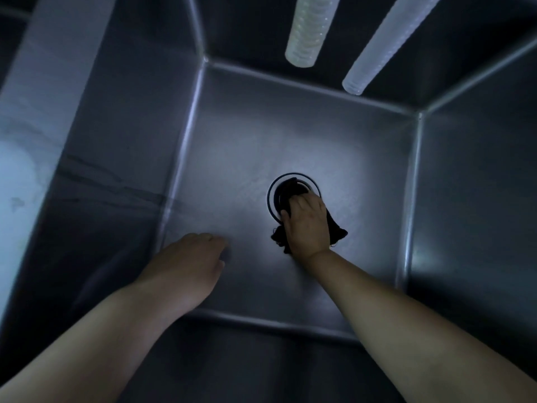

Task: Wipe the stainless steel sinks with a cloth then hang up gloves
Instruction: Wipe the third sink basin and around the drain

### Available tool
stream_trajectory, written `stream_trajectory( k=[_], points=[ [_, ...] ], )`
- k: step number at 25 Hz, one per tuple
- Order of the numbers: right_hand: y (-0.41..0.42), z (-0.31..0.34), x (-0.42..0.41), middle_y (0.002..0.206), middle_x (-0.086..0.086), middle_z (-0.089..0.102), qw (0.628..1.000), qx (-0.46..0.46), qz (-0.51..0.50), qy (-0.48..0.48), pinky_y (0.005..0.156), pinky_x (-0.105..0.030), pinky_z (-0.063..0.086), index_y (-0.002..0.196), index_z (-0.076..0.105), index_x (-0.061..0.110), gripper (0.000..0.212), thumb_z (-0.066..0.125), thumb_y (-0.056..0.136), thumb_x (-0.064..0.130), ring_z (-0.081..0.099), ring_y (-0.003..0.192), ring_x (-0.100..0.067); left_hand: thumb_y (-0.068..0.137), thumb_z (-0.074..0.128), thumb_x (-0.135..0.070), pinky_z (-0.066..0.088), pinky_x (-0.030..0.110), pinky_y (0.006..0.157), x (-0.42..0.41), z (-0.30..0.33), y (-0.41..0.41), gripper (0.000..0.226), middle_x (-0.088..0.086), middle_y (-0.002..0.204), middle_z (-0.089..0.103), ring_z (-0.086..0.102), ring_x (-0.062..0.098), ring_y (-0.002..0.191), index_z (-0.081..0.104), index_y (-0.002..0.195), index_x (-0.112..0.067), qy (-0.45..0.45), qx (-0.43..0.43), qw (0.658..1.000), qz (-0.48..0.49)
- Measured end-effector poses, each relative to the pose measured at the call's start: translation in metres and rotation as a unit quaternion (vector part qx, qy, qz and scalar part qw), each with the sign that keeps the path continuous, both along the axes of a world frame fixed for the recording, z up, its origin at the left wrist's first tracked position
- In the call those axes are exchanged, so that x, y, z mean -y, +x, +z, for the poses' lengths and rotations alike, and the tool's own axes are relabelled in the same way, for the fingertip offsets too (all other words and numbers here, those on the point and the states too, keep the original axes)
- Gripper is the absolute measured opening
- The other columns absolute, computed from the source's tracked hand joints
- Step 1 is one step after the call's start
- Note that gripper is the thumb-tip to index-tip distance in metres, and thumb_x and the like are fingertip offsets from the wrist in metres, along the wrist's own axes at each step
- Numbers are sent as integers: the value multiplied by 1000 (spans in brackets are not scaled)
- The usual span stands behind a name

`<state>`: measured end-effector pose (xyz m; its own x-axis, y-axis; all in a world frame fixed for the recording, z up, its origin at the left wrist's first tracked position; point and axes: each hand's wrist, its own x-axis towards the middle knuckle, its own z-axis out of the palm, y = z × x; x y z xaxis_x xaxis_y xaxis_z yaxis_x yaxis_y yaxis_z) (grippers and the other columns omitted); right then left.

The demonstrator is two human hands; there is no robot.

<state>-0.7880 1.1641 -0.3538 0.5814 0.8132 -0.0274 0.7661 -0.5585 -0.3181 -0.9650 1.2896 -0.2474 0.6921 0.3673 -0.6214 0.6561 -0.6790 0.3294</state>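
Both hands reach down into the deep stainless steel sink (290, 126). The right hand (308, 225) presses a dark cloth (338, 229) onto the drain (274, 193), fingers curled over it. The left hand (186, 263) rests apart on the sink floor, fingers relaxed. Two ribbed hoses (311, 27) hang above.

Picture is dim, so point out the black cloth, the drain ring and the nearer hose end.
black cloth (338, 232): head view, bunched corner right of the wrist.
drain ring (272, 196): head view, left arc.
hose end (353, 85): head view, open tip.
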Motion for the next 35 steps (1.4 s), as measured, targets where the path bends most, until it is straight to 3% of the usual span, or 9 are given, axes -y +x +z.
stream_trajectory(
  k=[4, 10, 15, 18, 21, 24, 30, 33, 35],
  points=[
    [-2, 2, 2, 93, -23, 64, 995, -44, -64, 60, 88, -44, 49, 91, 62, -6, 13, 62, 83, 4, 58, 97, -41, 94, 41, -29, 38, 32, 101, 1, -1, -2, 36, -4, 135, 49, 42, 18, 124, 45, 130, -28, 0, 9, 1000, -4],
    [6, 4, 1, 93, -18, 64, 992, -98, -73, 22, 92, -37, 37, 90, 63, -2, 21, 69, 83, 17, 55, 97, -35, 95, 41, -30, 36, 29, 102, 2, -3, -1, 39, -5, 138, 46, 40, 17, 126, 41, 135, -29, 1, 0, 1000, -8],
    [8, 13, 0, 90, -14, 65, 989, -110, -88, 36, 85, -32, 36, 91, 64, 1, 22, 71, 82, 20, 53, 91, -31, 94, 42, -29, 40, 34, 100, 1, 3, 2, 35, -4, 134, 50, 44, 18, 123, 47, 129, -27, -9, -5, 1000, 2],
    [12, 25, 5, 89, -14, 66, 991, -110, -75, 24, 82, -35, 37, 91, 65, 2, 22, 71, 82, 21, 54, 90, -33, 93, 43, -27, 41, 35, 98, 15, 16, 12, 37, -2, 136, 48, 44, 20, 122, 43, 130, -25, -3, 50, 999, 16],
    [13, 26, 6, 96, -14, 67, 994, -98, -46, -31, 89, -35, 34, 97, 67, 3, 25, 68, 84, 25, 54, 99, -32, 93, 43, -20, 33, 36, 105, 26, 6, 46, 58, 4, 154, 24, 32, 24, 133, 21, 146, -19, 17, 70, 989, -132],
    [13, 22, 4, 94, -14, 68, 991, -115, -66, -24, 89, -31, 31, 94, 69, 3, 21, 66, 86, 23, 55, 99, -31, 94, 39, -13, 20, 42, 114, 21, -20, 88, 68, 10, 158, -4, 12, 26, 142, 1, 150, -12, 73, 1, 968, -242],
    [20, 13, 3, 85, -13, 68, 979, -174, -107, 14, 85, -35, 43, 85, 69, 3, 12, 63, 85, 14, 56, 94, -28, 98, 24, -15, 0, 47, 117, 10, -66, 90, 62, 13, 157, -14, -9, 27, 145, -12, 148, -15, 164, 6, 939, -303],
    [30, 20, 3, 84, -8, 64, 921, -324, -206, 74, 72, -20, 47, 76, 62, 15, 10, 60, 85, 10, 58, 86, -24, 97, 26, -22, -2, 50, 115, 8, -73, 89, 65, 12, 155, -22, -16, 28, 144, -14, 148, -17, 186, 5, 937, -295],
    [38, 30, 5, 81, 1, 67, 818, -453, -313, 166, 63, -9, 48, 78, 64, 23, 18, 59, 83, 7, 63, 80, -20, 98, 29, -31, -3, 48, 116, 9, -75, 94, 64, 9, 156, -21, -17, 25, 144, -6, 149, -16, 185, 1, 943, -277]
  ],
)
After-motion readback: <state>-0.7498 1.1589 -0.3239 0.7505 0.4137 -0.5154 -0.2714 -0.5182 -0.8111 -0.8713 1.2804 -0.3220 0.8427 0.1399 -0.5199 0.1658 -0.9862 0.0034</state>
